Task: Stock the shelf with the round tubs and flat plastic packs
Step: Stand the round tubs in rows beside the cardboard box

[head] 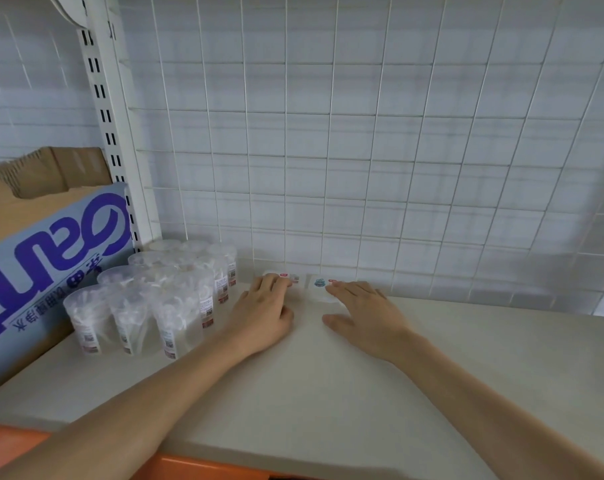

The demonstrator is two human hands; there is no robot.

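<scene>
Several clear round tubs (162, 299) with white contents and small labels stand in rows at the shelf's back left. Two flat plastic packs lie side by side near the wire back panel. My left hand (264, 313) rests with its fingers on top of the left pack (291, 278). My right hand (366, 313) lies flat, fingers stretched over the right pack (319, 285), which has a blue print and a red label. Both packs are partly hidden under my fingers.
The beige shelf board (328, 393) has an orange front edge (189, 467). A cardboard box (44, 258) with purple lettering sits left of the tubs beyond a slotted white upright (110, 133). A white wire grid (328, 150) closes the back.
</scene>
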